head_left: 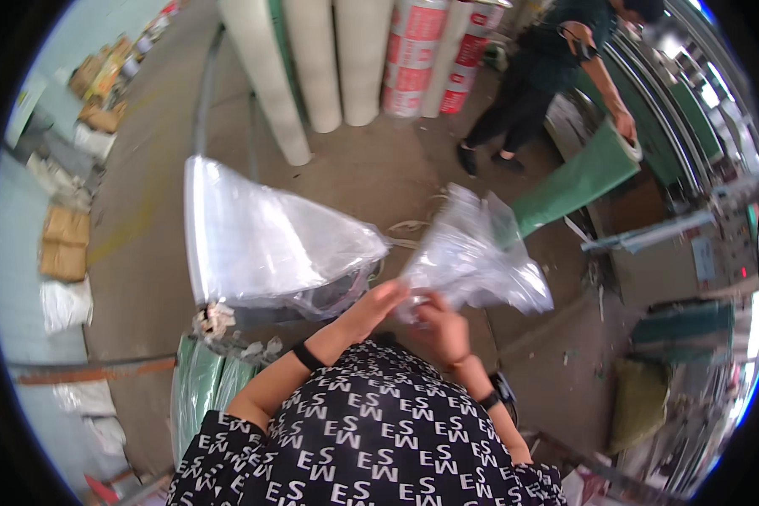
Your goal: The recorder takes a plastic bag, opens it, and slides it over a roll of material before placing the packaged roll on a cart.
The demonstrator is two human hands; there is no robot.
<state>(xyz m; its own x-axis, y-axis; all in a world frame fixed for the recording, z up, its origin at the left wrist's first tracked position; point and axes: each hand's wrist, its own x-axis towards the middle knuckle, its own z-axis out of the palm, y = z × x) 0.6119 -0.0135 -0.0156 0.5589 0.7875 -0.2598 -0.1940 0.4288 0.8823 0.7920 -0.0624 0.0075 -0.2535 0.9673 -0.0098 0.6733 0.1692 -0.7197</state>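
Note:
In front of my body, a bunched clear plastic sheet (481, 261) fans out away from me, its gathered end at my hands. My left hand (369, 312) is closed on that gathered end. Close beside it, my right hand (444, 331) has curled fingers at the same plastic, blurred by motion. To the left, another clear plastic sheet (261, 236) is draped over a rack, tapering to a point near my left hand. Whether the two sheets join is hard to make out.
Tall pale rolls (358, 59) and red-and-white wrapped rolls (415, 59) stand ahead. At the far right a person (557, 67) holds a green roll (582, 177) beside machinery. Cardboard boxes (64, 244) line the left wall. Green plastic-wrapped bundles (198, 379) lie at lower left.

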